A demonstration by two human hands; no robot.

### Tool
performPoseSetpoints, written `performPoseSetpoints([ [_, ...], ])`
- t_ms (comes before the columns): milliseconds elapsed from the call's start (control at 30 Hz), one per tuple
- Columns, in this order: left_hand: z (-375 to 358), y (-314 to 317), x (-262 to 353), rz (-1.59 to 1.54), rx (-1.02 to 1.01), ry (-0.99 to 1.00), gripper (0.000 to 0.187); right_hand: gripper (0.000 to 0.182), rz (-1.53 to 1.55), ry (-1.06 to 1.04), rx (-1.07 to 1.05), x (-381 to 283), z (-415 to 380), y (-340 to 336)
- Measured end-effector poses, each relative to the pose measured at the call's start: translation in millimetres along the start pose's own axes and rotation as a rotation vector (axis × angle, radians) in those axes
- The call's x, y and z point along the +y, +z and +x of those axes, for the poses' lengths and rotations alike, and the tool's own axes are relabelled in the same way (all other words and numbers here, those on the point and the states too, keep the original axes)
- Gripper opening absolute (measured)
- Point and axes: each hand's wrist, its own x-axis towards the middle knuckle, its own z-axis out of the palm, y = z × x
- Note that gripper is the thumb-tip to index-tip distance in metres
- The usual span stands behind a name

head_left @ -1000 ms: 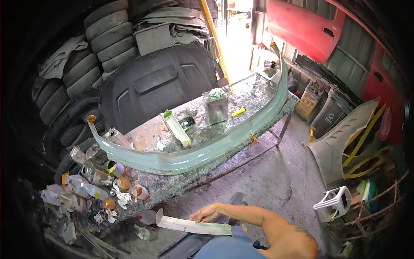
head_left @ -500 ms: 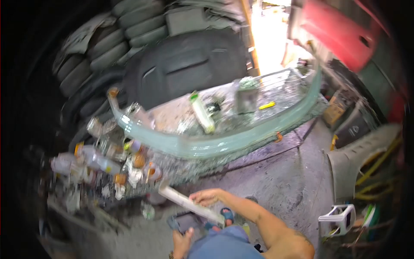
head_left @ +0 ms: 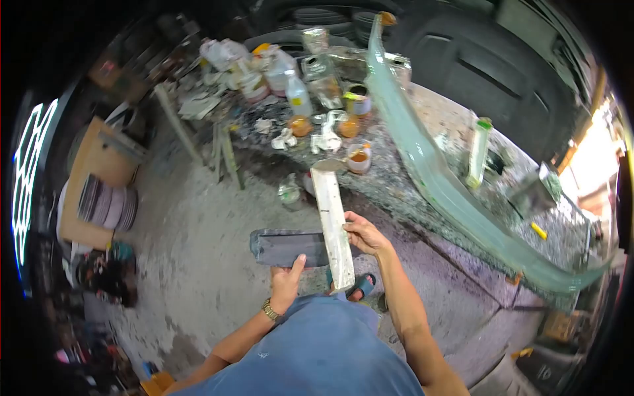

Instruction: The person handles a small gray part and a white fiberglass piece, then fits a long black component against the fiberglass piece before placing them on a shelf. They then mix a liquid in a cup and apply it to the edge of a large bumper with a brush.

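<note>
The left hand [head_left: 286,287] grips the dark panel [head_left: 287,246] crosswise beneath the white strip [head_left: 333,224], whose right edge the right hand [head_left: 366,233] pinches.

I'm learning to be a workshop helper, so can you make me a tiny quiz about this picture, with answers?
1. What colour is the strip in the right grip?
A) red
B) white
C) blue
2. True or false: the left grip is holding a bottle.
3. Fill in: the long pale green piece lies on a ____.

Key:
1. B, white
2. False: it holds a dark piece
3. table
</note>
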Motion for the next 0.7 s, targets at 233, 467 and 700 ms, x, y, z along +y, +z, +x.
performPoseSetpoints([
  [233, 10, -25, -53, 0.22, 0.176, 0.126, 0.025, 0.017, -0.025, 0.027, 0.035, 13, 37, 27],
  [467, 39, -38, -53, 0.276, 0.371, 0.149, 0.044, 0.019, -0.424, -0.018, 0.267, -43, 20, 34],
  [700, 35, -23, -27, 0.099, 0.272, 0.123, 0.031, 0.047, -0.134, -0.138, 0.158, -92, -15, 66],
])
